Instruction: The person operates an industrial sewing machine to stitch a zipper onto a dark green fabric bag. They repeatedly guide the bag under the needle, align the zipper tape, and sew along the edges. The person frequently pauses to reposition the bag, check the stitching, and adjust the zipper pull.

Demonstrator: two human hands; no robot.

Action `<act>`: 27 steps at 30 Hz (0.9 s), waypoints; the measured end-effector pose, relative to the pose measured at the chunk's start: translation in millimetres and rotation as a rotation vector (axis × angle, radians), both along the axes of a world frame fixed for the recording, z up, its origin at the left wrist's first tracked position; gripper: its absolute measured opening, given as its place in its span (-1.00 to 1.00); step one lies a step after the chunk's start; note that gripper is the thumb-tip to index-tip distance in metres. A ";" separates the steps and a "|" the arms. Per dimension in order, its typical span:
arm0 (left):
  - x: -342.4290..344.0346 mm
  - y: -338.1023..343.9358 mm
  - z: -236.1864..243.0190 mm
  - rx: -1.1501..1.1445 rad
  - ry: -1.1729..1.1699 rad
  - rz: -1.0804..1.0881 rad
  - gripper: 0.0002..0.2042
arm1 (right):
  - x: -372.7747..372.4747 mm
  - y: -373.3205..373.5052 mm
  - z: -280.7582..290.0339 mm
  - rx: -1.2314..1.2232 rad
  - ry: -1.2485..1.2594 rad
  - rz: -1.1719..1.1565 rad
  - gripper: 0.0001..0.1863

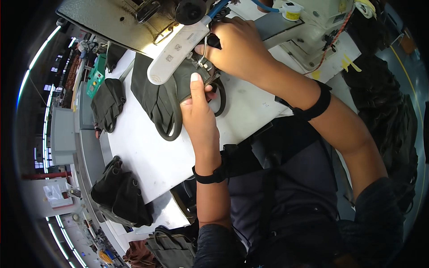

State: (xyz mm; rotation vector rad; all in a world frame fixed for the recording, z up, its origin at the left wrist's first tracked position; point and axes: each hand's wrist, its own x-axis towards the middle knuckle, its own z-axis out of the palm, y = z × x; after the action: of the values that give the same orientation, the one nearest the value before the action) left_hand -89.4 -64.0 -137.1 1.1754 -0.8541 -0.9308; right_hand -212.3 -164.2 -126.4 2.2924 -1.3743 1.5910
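Observation:
A dark olive fabric bag (pixel 149 96) with looped handles lies on the white table under the sewing machine's head (pixel 111 20). My left hand (pixel 199 109) pinches the bag's edge along a zipper (pixel 209 81), thumb on top and fingertips mostly under the cloth. Up at the machine's needle area, my right hand (pixel 237 47) is closed, its thumb beside a small black piece; what its fingers hold is partly hidden. A long pale rounded bar (pixel 176 53) hangs over the bag, next to metal machine parts (pixel 203 60) between my hands.
More dark bags lie on the table's left side (pixel 108 105) and at its near left corner (pixel 120 194). Below is another bag (pixel 172 245). Dark goods are heaped at the right (pixel 380 98). A green control box (pixel 96 76) stands at the far left.

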 end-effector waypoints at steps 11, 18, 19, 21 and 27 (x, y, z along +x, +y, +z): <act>2.9 8.0 -8.7 -0.006 0.049 0.023 -0.56 | -6.6 15.2 15.0 0.184 -0.055 0.196 -0.67; 4.5 7.4 -7.6 -0.060 0.030 -0.013 -0.64 | -4.1 12.8 10.6 0.202 -0.109 0.276 -0.70; 5.5 7.5 -8.3 -0.042 0.011 -0.023 -0.65 | -5.3 11.2 7.8 0.146 -0.089 0.257 -0.69; 4.1 7.5 -8.2 -0.031 -0.029 -0.018 -0.67 | -9.7 10.1 7.8 0.121 -0.077 0.239 -0.68; 5.4 3.6 -14.9 -0.079 0.012 -0.021 -0.64 | -12.3 14.0 14.6 0.278 -0.077 0.229 -0.67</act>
State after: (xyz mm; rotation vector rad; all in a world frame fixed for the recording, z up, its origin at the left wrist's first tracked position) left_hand -84.0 -60.4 -152.0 1.0937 -0.8877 -0.9117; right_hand -224.6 -150.3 -111.9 2.6604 -1.4805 1.6566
